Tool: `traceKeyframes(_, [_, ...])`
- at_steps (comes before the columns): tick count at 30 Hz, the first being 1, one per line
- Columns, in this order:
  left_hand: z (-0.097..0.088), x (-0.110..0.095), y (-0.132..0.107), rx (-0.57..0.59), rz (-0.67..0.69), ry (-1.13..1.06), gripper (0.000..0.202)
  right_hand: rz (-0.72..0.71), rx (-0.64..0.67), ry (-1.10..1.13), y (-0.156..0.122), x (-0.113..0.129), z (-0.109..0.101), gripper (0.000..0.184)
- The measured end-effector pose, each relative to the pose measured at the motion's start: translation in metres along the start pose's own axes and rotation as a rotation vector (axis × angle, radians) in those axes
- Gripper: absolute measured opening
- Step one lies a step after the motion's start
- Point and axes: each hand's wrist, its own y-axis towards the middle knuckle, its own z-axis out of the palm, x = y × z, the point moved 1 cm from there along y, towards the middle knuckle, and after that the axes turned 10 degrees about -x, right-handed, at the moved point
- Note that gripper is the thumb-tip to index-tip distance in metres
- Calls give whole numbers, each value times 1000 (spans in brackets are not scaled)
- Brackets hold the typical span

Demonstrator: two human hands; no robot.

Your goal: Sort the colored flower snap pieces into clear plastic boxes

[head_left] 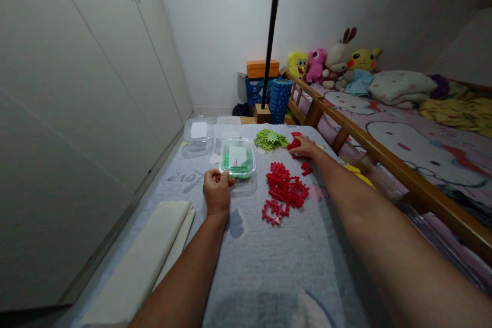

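My left hand (217,192) is closed at the front-left corner of a clear plastic container (251,166), its thumb against the edge. Green plastic pieces (240,169) and a white label (237,155) show through the container. Farther right, my right hand (303,147) is closed on red interlocking pieces (294,144); its fingertips are partly hidden. Closer to me lies a loose heap of red interlocking plastic pieces (288,187), with small red bits (306,169) between heap and hand. Just left of the right hand is a pile of lime-green interlocking pieces (270,139).
Two more clear containers, one with a white label (199,129) and one plain (228,128), stand at the back left. A folded cream cloth (154,236) lies front left. A wooden bed rail (346,130) runs along the right. A black pole (271,36) rises behind the table.
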Motion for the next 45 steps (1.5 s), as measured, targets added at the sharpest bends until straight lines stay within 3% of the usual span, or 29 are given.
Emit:
traceKeyframes(7, [0, -3, -1, 6, -4, -9, 34, -5, 48, -105, -20, 0, 1, 41])
traceKeyframes(13, [1, -3, -1, 2, -20, -4, 33, -51, 53, -72, -57, 13, -5, 37])
traceKeyframes(19, [1, -2, 0, -3, -5, 4, 34, -159, 230, 80, -102, 33, -23, 45])
traceKeyframes(22, [1, -1, 1, -6, -3, 0, 35, -213, 426, 279, -113, 39, -37, 56])
traceKeyframes(24, [0, -1, 1, -4, -6, -1, 36, -218, 556, 434, -109, 39, -43, 60])
traceKeyframes(26, [0, -1, 1, -1, -5, 0, 36, -178, 540, 521, -93, 35, -45, 53])
traceKeyframes(30, [0, -1, 1, 1, -6, -5, 37, 61, 92, 311, -46, 22, -29, 37])
traceKeyframes(32, [0, -1, 1, 2, -8, -4, 37, 188, -107, 137, -27, 15, -15, 43])
traceKeyframes(34, [-1, 0, 1, 3, -3, 2, 37, 225, -168, 30, -13, 9, 0, 58])
traceKeyframes(39, [-2, 1, 0, 7, 1, 2, 38, 129, -64, -76, 9, 2, 21, 80])
traceKeyframes(45, [-2, -2, -3, -5, 6, 25, 36, 148, 114, -141, 26, 1, 23, 79])
